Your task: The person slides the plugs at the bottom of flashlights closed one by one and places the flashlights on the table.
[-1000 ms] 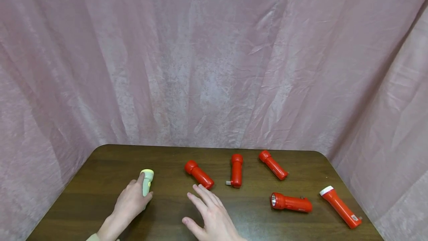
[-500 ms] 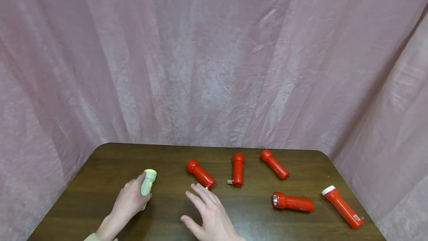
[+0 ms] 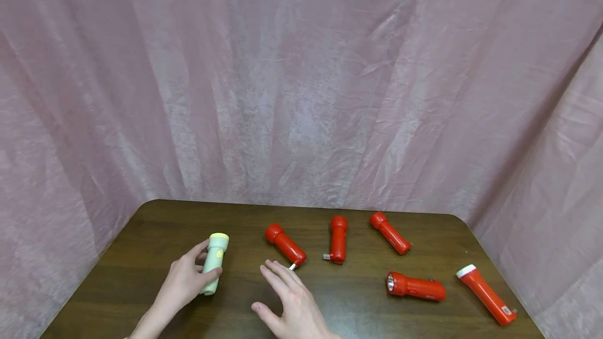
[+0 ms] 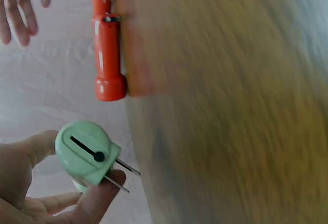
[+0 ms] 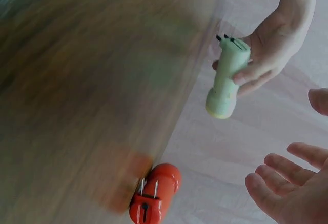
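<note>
My left hand (image 3: 186, 278) grips a pale green flashlight (image 3: 214, 264) between thumb and fingers, its yellow-rimmed head pointing away from me. In the right wrist view the flashlight (image 5: 225, 78) is held up off the tabletop. Two metal plug prongs stick out of its tail end in the left wrist view, beside a dark slider slot. My right hand (image 3: 297, 302) hovers over the table with fingers spread and holds nothing. Nearest to it lies a red flashlight (image 3: 285, 245) with its prongs folded out at the tail.
More red flashlights lie on the brown wooden table (image 3: 165, 224): one upright in view (image 3: 338, 239), one slanted at the back (image 3: 390, 233), one sideways (image 3: 415, 286), and a white-headed one (image 3: 487, 295) near the right edge. Pink curtains (image 3: 301, 93) hang behind and beside the table.
My left hand has lifted the pale green flashlight and shifted slightly right, showing more of its body and its yellow button. The right hand has stayed nearly still.
</note>
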`<state>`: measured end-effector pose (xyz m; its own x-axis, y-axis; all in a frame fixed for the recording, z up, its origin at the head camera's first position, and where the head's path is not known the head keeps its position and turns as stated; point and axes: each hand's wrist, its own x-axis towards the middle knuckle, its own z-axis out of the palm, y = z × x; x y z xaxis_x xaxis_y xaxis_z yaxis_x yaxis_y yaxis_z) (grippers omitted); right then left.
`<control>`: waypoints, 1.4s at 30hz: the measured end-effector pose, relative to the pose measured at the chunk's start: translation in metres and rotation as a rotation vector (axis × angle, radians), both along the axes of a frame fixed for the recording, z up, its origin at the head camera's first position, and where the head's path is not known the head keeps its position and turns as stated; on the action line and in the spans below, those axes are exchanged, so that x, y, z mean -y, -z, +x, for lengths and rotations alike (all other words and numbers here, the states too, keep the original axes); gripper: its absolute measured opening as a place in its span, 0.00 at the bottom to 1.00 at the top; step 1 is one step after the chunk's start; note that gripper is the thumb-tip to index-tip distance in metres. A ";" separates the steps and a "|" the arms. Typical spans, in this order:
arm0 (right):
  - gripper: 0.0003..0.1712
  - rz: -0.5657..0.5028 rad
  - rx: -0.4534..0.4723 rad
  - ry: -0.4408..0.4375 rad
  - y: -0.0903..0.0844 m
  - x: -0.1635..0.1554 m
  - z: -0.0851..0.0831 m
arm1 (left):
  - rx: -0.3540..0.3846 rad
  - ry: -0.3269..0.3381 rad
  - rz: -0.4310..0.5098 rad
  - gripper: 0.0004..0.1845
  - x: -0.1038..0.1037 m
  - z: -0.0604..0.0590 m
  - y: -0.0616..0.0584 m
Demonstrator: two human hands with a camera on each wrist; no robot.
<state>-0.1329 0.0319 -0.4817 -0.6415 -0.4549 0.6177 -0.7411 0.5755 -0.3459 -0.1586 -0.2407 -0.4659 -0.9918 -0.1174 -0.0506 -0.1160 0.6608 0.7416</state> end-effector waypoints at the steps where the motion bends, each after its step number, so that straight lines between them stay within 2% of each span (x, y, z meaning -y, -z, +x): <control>1: 0.34 -0.012 0.022 -0.003 0.000 0.001 0.000 | 0.003 0.000 0.021 0.44 -0.001 0.001 -0.001; 7: 0.34 -0.065 0.145 -0.016 -0.002 0.008 0.002 | 0.019 -0.020 0.153 0.44 -0.008 0.009 -0.007; 13: 0.34 -0.101 0.176 -0.042 0.000 0.015 0.003 | 0.030 -0.031 0.326 0.45 -0.019 0.017 -0.009; 20: 0.32 -0.129 0.112 -0.049 0.006 0.021 0.002 | 0.057 -0.042 0.503 0.43 -0.034 0.025 -0.016; 24: 0.31 -0.152 0.058 -0.057 0.008 0.024 0.001 | 0.057 -0.052 0.574 0.41 -0.041 0.028 -0.019; 30: 0.29 -0.194 -0.049 -0.076 0.008 0.027 0.001 | 0.063 -0.076 0.611 0.39 -0.048 0.032 -0.022; 34: 0.27 -0.208 -0.125 -0.056 0.006 0.029 0.002 | 0.060 -0.072 0.639 0.38 -0.052 0.033 -0.024; 42: 0.28 -0.218 -0.188 -0.046 0.000 0.031 0.005 | 0.030 -0.047 0.724 0.37 -0.059 0.037 -0.025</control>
<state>-0.1276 0.0014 -0.4821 -0.4887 -0.3242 0.8100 -0.8274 0.4668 -0.3124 -0.1217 -0.1815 -0.4405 -0.9835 -0.0871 -0.1589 -0.1594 -0.0013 0.9872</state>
